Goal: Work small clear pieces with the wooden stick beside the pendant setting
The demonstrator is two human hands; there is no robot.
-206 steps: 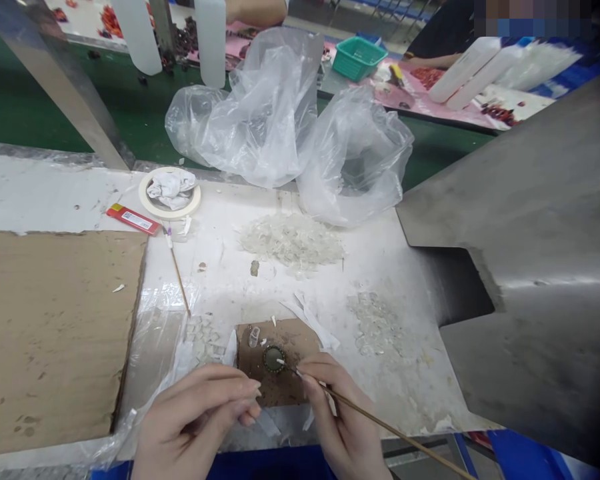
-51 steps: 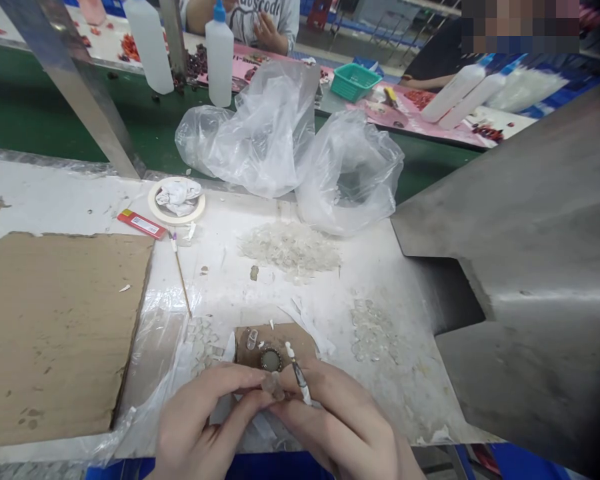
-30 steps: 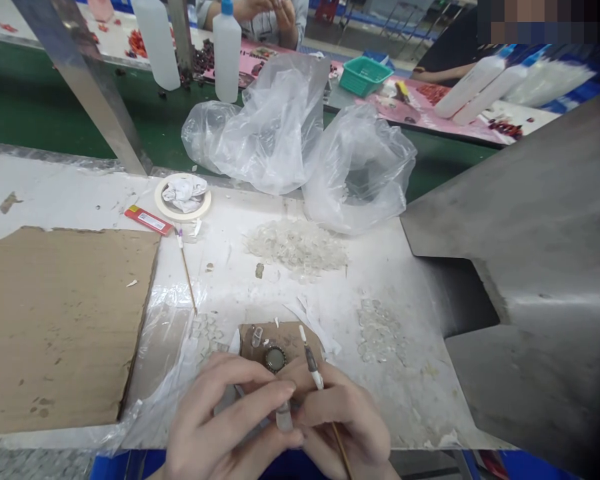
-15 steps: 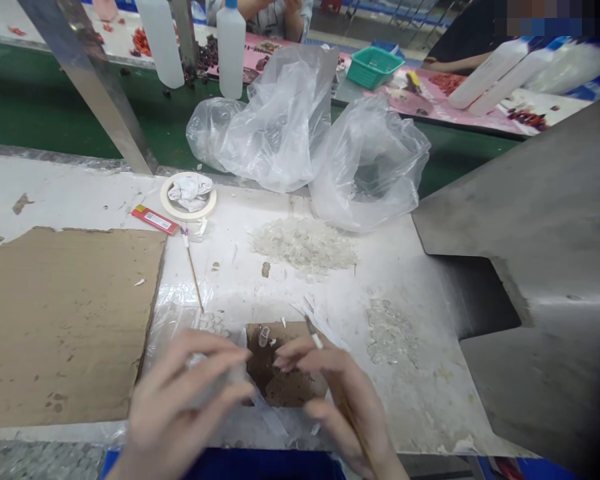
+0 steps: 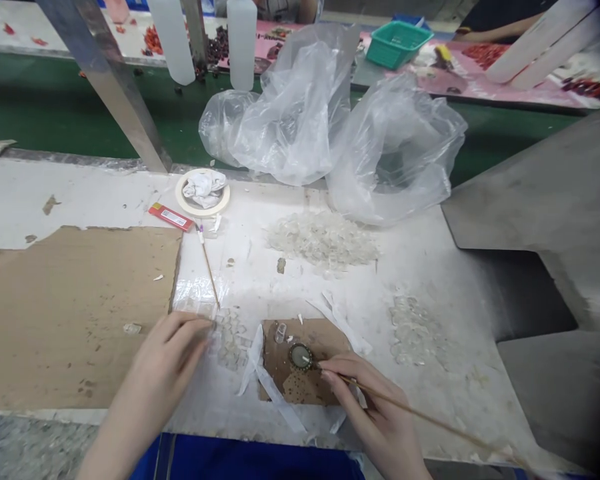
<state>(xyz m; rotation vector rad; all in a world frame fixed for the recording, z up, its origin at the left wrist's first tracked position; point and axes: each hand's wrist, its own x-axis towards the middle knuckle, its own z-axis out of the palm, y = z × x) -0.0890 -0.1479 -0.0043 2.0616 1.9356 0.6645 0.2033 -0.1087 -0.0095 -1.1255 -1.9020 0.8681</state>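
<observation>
A small round cap [image 5: 301,357] with pale contents lies on the brown cardboard piece [image 5: 325,392]. My right hand [image 5: 370,390] is closed around a thin wooden-handled paintbrush [image 5: 405,405]. Its tip is at the cap, and the handle slants down to the right. A small clear cylindrical piece [image 5: 281,333] sits near the card's upper left corner. My left hand [image 5: 177,347] is left of the card, its fingers bent together at the edge of a patch of small clear pieces [image 5: 233,340]. Whatever is at those fingertips is too small to make out.
A heap of clear flakes [image 5: 325,240] and another clear patch [image 5: 415,330] lie on the table. Behind are clear plastic bags [image 5: 300,127], a tape roll [image 5: 183,200], a red packet [image 5: 171,217] and another brush [image 5: 209,270]. Large cardboard [image 5: 80,320] is left, a metal panel [image 5: 545,387] right.
My left hand has moved left from the card to the clear pieces. My right hand has turned the brush, bringing its tip to the cap. The view has shifted slightly.
</observation>
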